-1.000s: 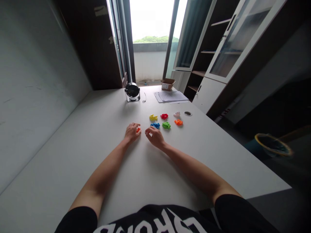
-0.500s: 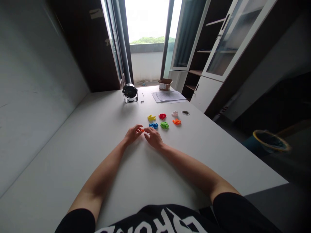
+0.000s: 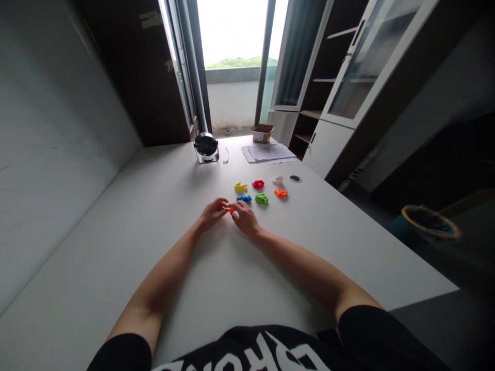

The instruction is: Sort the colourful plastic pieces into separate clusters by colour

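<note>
The small orange piece (image 3: 230, 209) is just below the middle of the frame, pinched between your two hands. Your left hand (image 3: 212, 214) comes in from the left with its fingers curled and closed around the piece's left end. Your right hand (image 3: 245, 218) comes in from the right, its fingertips bent down onto the other end. The hands nearly meet and cover most of the piece, so you can't tell exactly which fingers bear on it, or whether it touches the desk (image 3: 116, 257).

Just beyond your right hand, six more plastic pieces lie apart in two rows. In the far row are the yellow piece (image 3: 241, 187), the red piece (image 3: 258, 184) and the pale pink piece (image 3: 277, 181). In the near row are the blue piece (image 3: 244, 199), the green piece (image 3: 262, 199) and the second orange piece (image 3: 281, 192).

A round cable grommet (image 3: 295, 179) is set in the desk to the right of the pale pink piece. At the far edge, you have a round black-and-silver device (image 3: 206, 147), a stack of papers (image 3: 266, 153) and a cardboard box (image 3: 262, 133). A glass-fronted cabinet (image 3: 328, 77) stands at upper right, and a bin (image 3: 430, 222) sits on the floor at right.
</note>
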`<state>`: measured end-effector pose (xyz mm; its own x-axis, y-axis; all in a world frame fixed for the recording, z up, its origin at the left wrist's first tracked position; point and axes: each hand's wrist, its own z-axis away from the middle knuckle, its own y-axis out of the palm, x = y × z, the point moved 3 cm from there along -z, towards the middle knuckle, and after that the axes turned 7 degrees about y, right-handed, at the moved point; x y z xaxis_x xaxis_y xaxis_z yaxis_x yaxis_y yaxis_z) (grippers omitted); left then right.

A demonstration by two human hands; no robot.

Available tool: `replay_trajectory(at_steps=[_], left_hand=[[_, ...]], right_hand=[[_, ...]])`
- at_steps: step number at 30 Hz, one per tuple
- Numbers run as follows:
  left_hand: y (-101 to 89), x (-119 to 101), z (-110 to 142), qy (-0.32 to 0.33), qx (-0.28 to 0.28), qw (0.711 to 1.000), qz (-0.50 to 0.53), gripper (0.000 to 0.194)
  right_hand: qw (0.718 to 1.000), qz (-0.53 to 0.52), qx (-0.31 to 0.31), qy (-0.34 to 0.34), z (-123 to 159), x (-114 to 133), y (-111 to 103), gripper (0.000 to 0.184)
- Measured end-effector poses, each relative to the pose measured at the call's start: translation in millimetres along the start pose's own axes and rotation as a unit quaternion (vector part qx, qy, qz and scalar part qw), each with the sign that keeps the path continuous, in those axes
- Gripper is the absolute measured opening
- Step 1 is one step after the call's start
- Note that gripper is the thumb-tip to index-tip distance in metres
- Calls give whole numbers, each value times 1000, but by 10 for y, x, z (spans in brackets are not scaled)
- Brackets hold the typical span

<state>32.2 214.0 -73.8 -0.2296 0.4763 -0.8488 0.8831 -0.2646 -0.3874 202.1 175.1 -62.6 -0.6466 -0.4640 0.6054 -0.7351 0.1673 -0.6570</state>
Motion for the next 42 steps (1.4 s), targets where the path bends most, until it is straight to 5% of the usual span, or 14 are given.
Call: replay_trajectory(at_steps=[23,42], left_hand=[[-14,-88,17,16,-9,986,-168,17],[-14,-299,34,113,-1,962,-249,18]], right_hand=[[996,-46,-23,67,-17,-38,-41,20],[989,-49,-1,140,-41,-80,-61,44]])
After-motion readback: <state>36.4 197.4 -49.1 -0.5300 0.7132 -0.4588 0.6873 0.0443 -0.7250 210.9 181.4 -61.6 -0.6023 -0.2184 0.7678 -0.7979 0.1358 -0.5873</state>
